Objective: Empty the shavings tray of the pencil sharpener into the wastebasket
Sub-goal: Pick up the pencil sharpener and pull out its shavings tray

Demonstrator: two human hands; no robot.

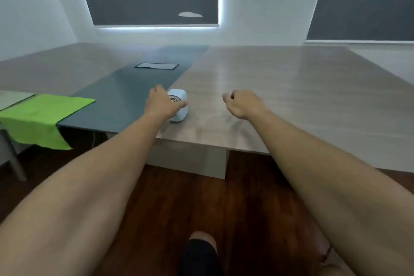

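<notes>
A small white and pale blue pencil sharpener (180, 98) stands on the wooden table (280, 96) near its front edge, beside the dark centre panel. My left hand (161, 103) lies over its left side, thumb across the front, fingers curled around the body. My right hand (243, 103) hovers a little to the right of the sharpener, fingers loosely curled, holding nothing. The shavings tray cannot be made out behind my left hand. No wastebasket is in view.
A bright green cloth (40, 116) hangs over the table's left front corner. A dark panel (125, 94) with a cable hatch (156, 65) runs down the table's middle. Below are a dark wooden floor (183, 197) and my foot (201, 251).
</notes>
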